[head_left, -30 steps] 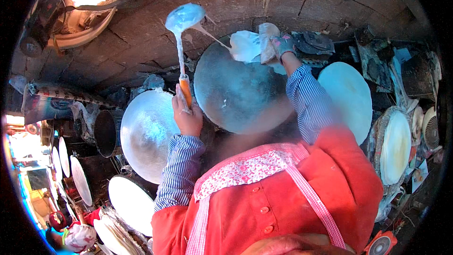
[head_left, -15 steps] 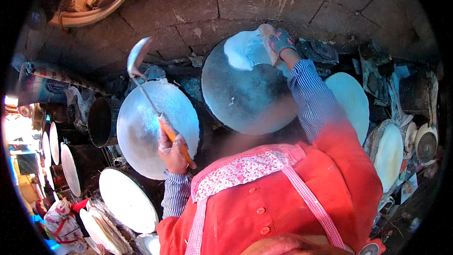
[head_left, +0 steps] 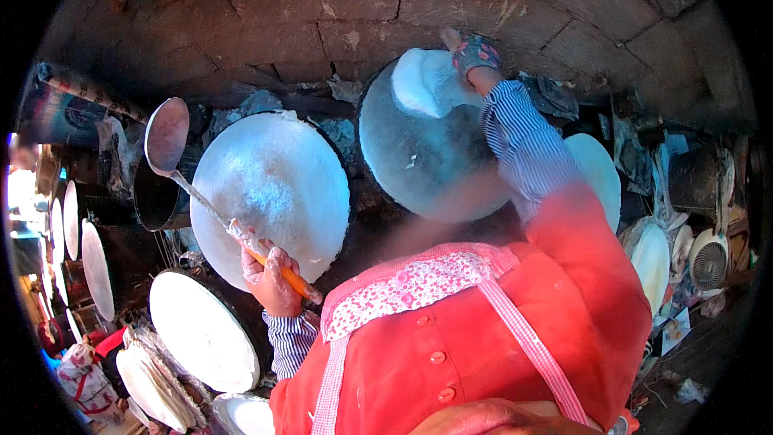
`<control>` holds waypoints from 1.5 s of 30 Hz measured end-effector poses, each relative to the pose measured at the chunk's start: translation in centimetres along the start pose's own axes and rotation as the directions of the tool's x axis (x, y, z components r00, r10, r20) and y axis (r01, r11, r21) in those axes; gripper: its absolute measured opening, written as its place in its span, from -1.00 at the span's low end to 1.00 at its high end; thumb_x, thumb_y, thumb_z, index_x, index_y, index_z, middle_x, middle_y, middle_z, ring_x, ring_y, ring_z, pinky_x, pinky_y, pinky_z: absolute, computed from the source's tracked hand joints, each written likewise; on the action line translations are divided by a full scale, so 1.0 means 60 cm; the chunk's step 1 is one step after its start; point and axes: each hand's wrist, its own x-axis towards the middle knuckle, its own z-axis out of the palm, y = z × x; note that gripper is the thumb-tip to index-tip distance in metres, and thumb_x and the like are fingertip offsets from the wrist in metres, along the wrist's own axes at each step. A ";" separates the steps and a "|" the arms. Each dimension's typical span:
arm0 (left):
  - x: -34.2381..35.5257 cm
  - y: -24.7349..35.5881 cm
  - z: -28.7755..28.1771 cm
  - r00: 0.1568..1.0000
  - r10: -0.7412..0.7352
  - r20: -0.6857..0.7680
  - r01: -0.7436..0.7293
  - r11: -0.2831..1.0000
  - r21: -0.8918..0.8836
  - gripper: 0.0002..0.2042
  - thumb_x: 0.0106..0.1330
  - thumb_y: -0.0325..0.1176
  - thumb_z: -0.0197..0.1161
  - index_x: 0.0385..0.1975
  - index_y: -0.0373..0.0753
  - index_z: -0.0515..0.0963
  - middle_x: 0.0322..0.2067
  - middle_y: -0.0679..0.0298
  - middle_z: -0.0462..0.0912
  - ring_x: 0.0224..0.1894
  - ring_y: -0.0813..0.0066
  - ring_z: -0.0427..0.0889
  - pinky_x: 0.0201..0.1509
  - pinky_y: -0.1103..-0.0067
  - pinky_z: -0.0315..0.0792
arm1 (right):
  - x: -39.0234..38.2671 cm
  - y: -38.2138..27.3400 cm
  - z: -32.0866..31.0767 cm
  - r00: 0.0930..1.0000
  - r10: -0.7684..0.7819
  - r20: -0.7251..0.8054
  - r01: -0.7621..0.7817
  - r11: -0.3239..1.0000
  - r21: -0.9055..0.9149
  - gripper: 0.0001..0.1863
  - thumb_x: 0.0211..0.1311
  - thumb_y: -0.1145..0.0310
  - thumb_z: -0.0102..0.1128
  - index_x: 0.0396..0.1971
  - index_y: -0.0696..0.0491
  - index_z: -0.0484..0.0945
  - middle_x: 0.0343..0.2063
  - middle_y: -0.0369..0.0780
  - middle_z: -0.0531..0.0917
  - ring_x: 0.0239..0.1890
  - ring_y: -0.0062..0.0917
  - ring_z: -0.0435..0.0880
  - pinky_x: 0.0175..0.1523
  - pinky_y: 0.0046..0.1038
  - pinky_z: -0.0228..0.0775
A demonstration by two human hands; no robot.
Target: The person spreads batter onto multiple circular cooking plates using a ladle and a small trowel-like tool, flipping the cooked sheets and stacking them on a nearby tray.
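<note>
My left hand [head_left: 272, 280] is closed around the orange handle of a ladle [head_left: 167, 135], whose bowl is raised beyond the left rim of a pale round griddle [head_left: 274, 193]. A thin whitish coat covers that griddle's surface. At the far side of a darker round griddle [head_left: 427, 169], my right hand [head_left: 475, 56] in a dark flower-patterned glove grips a soft white lump [head_left: 431, 84]. The lump bulges over the griddle's far edge; most of the fingers are hidden. A small white scrap lies on the dark griddle.
A brick wall [head_left: 362, 32] rises close behind the griddles. White round sheets [head_left: 205, 330] and a stack of them [head_left: 153, 379] stand at lower left. Another pale round [head_left: 596, 177] is at right, with a fan [head_left: 708, 262] farther right. Haze hangs over the dark griddle.
The ladle has swung left and lower, its bowl turned more into view. The white lump, stretched out before, is now bunched up more roundly under my right hand. The view has shifted slightly.
</note>
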 end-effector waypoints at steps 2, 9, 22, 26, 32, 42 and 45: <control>0.006 -0.001 -0.009 1.000 -0.027 0.001 0.027 0.999 -0.040 -0.53 0.12 -0.58 0.04 0.08 -0.27 0.19 -0.42 0.31 0.38 -0.58 0.62 0.39 -0.59 0.70 0.34 | -0.001 -0.039 0.016 0.997 -0.036 0.061 0.037 0.999 -0.027 -0.64 0.05 0.17 0.00 -0.18 0.04 0.48 -0.25 -0.07 0.58 -0.20 -0.20 0.57 -0.07 -0.27 0.40; 0.006 -0.002 -0.064 0.985 0.158 -0.062 -0.150 0.981 0.120 -0.53 0.13 -0.57 0.04 0.09 -0.33 0.20 -0.42 0.30 0.37 -0.56 0.64 0.39 -0.58 0.72 0.32 | -0.189 -0.059 0.003 0.755 -0.656 0.005 0.656 0.754 -0.031 -0.68 0.08 0.23 -0.02 -0.17 0.03 0.47 -0.22 -0.07 0.54 -0.22 -0.19 0.55 -0.14 -0.27 0.41; 0.008 -0.019 -0.139 0.982 0.154 -0.107 -0.106 0.927 0.361 -0.58 0.09 -0.60 0.06 0.02 -0.37 0.29 -0.47 0.36 0.41 -0.60 0.70 0.37 -0.56 0.75 0.29 | -0.232 -0.038 0.011 0.868 -0.471 0.161 0.497 0.832 -0.247 -0.69 0.07 0.26 -0.03 -0.18 0.04 0.45 -0.27 -0.09 0.56 -0.23 -0.21 0.56 -0.13 -0.24 0.39; -0.011 -0.020 -0.144 0.980 0.163 -0.110 -0.101 0.898 0.429 -0.56 0.08 -0.59 0.08 0.04 -0.38 0.29 -0.44 0.35 0.44 -0.57 0.70 0.38 -0.53 0.76 0.30 | -0.082 -0.064 0.029 0.934 -0.355 -0.040 0.343 0.922 -0.182 -0.68 0.06 0.24 -0.02 -0.19 0.05 0.47 -0.23 -0.07 0.56 -0.23 -0.22 0.58 -0.13 -0.27 0.40; -0.050 -0.027 -0.129 0.971 0.171 -0.165 -0.099 0.922 0.373 -0.53 0.08 -0.60 0.10 0.06 -0.39 0.28 -0.42 0.33 0.46 -0.57 0.69 0.40 -0.52 0.75 0.31 | -0.123 -0.131 0.012 0.797 -0.565 0.216 0.583 0.812 -0.026 -0.73 0.10 0.18 -0.01 -0.31 0.04 0.50 -0.34 -0.07 0.57 -0.33 -0.24 0.57 -0.23 -0.32 0.40; -0.128 -0.035 -0.072 0.951 0.215 -0.222 -0.125 0.924 0.362 -0.53 0.10 -0.60 0.12 0.07 -0.36 0.27 -0.43 0.36 0.47 -0.58 0.71 0.40 -0.55 0.78 0.31 | -0.192 0.064 0.018 0.546 -0.806 0.228 0.804 0.580 0.128 -0.65 0.06 0.26 0.03 -0.10 -0.03 0.44 -0.18 -0.14 0.52 -0.14 -0.25 0.49 -0.05 -0.28 0.32; -0.157 -0.039 -0.050 0.946 0.221 -0.239 -0.130 0.929 0.346 -0.54 0.10 -0.60 0.11 0.06 -0.35 0.28 -0.45 0.38 0.46 -0.58 0.72 0.39 -0.55 0.79 0.30 | -0.165 0.013 -0.003 0.666 -0.734 0.134 0.733 0.677 0.061 -0.55 0.07 0.14 0.05 -0.03 -0.02 0.37 -0.13 -0.09 0.50 -0.11 -0.21 0.48 0.00 -0.26 0.29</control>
